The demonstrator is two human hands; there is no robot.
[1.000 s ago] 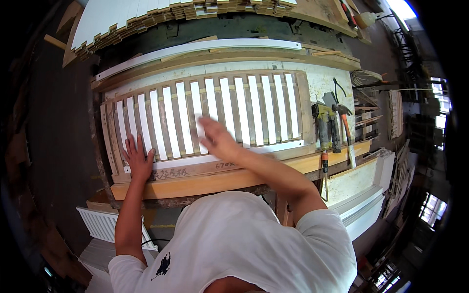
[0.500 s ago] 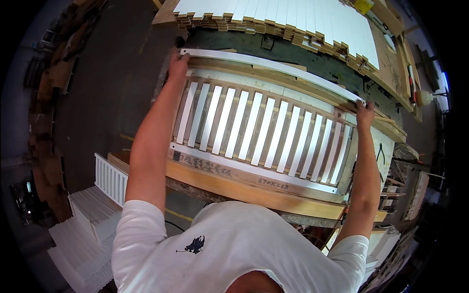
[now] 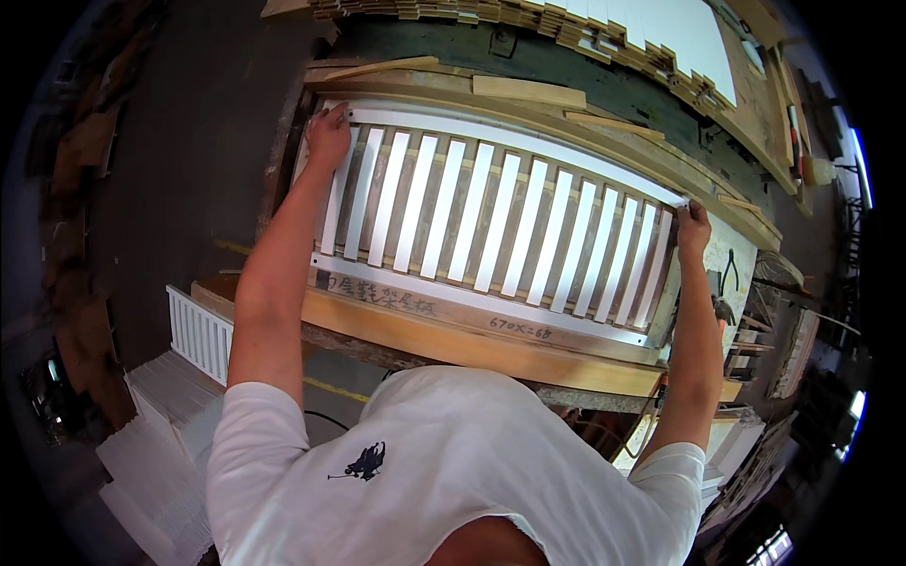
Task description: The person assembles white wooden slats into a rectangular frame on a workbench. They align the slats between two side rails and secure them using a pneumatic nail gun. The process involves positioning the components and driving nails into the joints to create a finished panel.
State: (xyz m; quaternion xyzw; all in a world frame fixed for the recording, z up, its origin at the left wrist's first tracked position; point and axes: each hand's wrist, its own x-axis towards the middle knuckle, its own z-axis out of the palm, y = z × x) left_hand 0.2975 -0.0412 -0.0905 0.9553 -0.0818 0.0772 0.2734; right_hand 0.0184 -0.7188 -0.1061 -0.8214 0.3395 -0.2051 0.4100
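Observation:
A slatted frame of white strips lies in a wooden jig (image 3: 590,338) on the bench before me. Several white slats (image 3: 496,223) stand side by side, with a lower white rail (image 3: 481,301) along their near ends. The upper white rail (image 3: 514,139) now lies along their far ends. At its left end, my left hand (image 3: 329,137) is closed, fingers bent onto the rail tip. My right hand (image 3: 694,231) pinches the right end, thumb and fingers together. Whether the slat ends touch the upper rail is too fine to tell.
Loose wood strips (image 3: 528,91) lie beyond the jig. Farther back is a stack of white boards (image 3: 651,38). Pliers (image 3: 730,272) rest at the right. A finished-looking white slatted panel (image 3: 198,332) and stacked white panels (image 3: 156,453) stand at the lower left.
Both hands have brought the upper rail nearer and down, from above the jig's far edge onto the slats' far ends. The view has shifted slightly.

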